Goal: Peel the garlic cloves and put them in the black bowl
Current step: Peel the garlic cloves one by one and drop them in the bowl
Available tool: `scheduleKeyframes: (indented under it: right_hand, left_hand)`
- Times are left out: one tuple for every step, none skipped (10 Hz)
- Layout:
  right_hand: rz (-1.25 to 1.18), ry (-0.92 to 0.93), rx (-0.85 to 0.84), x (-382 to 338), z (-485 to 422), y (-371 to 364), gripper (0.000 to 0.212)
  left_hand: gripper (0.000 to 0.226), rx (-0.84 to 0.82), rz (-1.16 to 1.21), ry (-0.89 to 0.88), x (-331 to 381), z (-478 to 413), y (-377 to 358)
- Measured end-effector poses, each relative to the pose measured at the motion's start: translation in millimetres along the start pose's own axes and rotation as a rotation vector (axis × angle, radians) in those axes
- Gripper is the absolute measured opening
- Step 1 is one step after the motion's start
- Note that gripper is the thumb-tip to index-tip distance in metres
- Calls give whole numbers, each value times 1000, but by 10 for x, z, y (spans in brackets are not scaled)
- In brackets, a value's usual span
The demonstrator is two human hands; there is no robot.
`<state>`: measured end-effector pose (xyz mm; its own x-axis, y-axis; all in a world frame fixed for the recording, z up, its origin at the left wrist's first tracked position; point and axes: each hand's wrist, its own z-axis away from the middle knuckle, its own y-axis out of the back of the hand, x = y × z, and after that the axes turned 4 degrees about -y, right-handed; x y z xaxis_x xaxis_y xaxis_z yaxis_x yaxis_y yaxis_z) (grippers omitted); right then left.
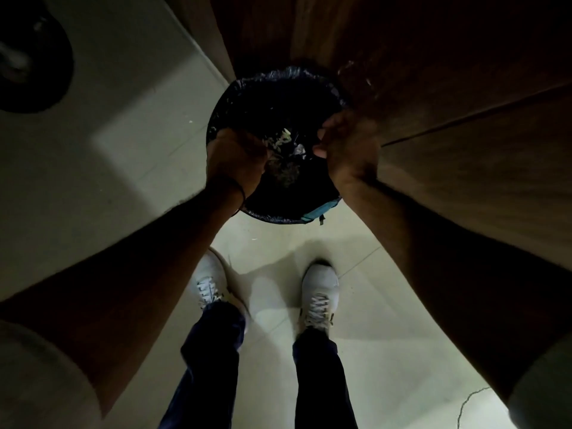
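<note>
Left hand (235, 159), right hand (346, 147) over bin (318, 209), fingers curled; grip unclear in dark. Pale scraps (284, 137) inside, likely peel: light, papery, clingy. Cloves, bowl unseen; cloves likely firm, slick, pinch ends.

Dim shot, looking down. Left hand (235, 162) and right hand (348, 150) hover over the black-lined bin (278, 76), fingers curled - grip unclear. Pale scraps (286, 137) lie inside. Bin stands on tiled floor (139, 125), against wood panel (433, 72).
</note>
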<state>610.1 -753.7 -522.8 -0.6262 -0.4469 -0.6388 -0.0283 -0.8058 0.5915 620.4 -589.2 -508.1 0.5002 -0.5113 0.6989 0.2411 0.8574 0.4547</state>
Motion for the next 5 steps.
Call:
scheduleKeyframes:
  right_hand:
    - [38, 102, 152, -59, 7, 34, 25]
    - [-120, 6, -32, -109, 33, 14, 25]
    - [-178, -86, -30, -113, 49, 69, 31]
    - [-154, -38, -31, -121, 92, 85, 31]
    - [-97, 37, -68, -142, 219, 135, 28]
  left_hand:
    - [22, 57, 101, 28, -4, -11, -6]
    - [18, 35, 167, 76, 114, 50, 20]
    - [13, 26, 130, 31, 122, 108, 31]
    - [17, 34, 147, -42, 105, 151, 36]
    - [18, -3, 113, -72, 115, 210, 43]
